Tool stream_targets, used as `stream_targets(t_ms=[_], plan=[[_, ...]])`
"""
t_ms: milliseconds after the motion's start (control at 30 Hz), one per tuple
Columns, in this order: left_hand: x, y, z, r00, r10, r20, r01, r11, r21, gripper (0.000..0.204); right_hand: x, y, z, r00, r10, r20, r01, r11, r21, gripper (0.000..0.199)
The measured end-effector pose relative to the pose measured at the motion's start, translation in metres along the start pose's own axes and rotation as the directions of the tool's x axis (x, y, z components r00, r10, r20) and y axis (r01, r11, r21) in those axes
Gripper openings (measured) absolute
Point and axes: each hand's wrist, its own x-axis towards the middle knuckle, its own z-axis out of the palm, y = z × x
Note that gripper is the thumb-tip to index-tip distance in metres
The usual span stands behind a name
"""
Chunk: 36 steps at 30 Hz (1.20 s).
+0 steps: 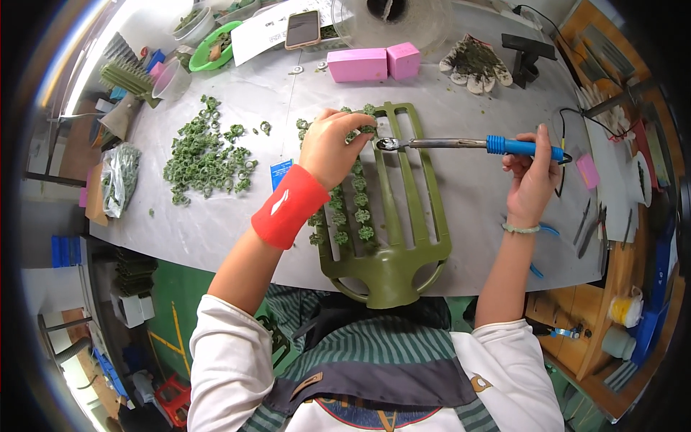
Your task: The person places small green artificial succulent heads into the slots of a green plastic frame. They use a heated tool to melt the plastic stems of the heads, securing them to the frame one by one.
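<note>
A slotted olive-green frame (396,263) with several long bars lies on the table before me. Rows of small green flower-like pieces (362,216) stand along its left bars. Above its far part, my left hand (331,144), with a red wristband, pinches a small green piece (367,130) between thumb and fingers. My right hand (529,176) is closed around the blue handle of a soldering iron (461,143). Its broad shiny tip points left, close by the pinched piece, over the frame; whether they touch I cannot tell.
Loose green pieces (205,158) are heaped on the left. Pink blocks (358,65), a phone (302,30), a stained glove (476,65) and a black stand (527,57) sit at the back. Pliers (548,230) and thin tools lie right; a plastic bag (121,176) rests at the left edge.
</note>
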Motion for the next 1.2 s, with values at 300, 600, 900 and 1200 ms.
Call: stream_targets(t_ms=[300, 600, 900, 1200], plan=[[0.004, -0.003, 0.022, 0.995, 0.072, -0.070, -0.057, 0.978, 0.203, 0.020, -0.002, 0.014, 0.006, 0.999, 0.038, -0.007, -0.038, 0.998, 0.040, 0.035], [0.000, -0.008, 0.020, 0.997, 0.065, -0.039, -0.055, 0.972, 0.227, 0.023, -0.001, -0.002, -0.004, 1.000, -0.015, 0.010, 0.016, 1.000, -0.024, 0.035], [-0.010, -0.152, -0.061, 0.920, -0.344, -0.188, 0.391, 0.774, 0.499, 0.024, -0.006, -0.012, 0.000, 1.000, 0.026, 0.005, -0.026, 1.000, -0.009, 0.036], [-0.023, -0.098, -0.058, 0.862, -0.508, -0.006, 0.492, 0.839, -0.232, 0.020, -0.007, -0.018, -0.009, 1.000, -0.003, -0.021, 0.003, 1.000, -0.029, 0.035]])
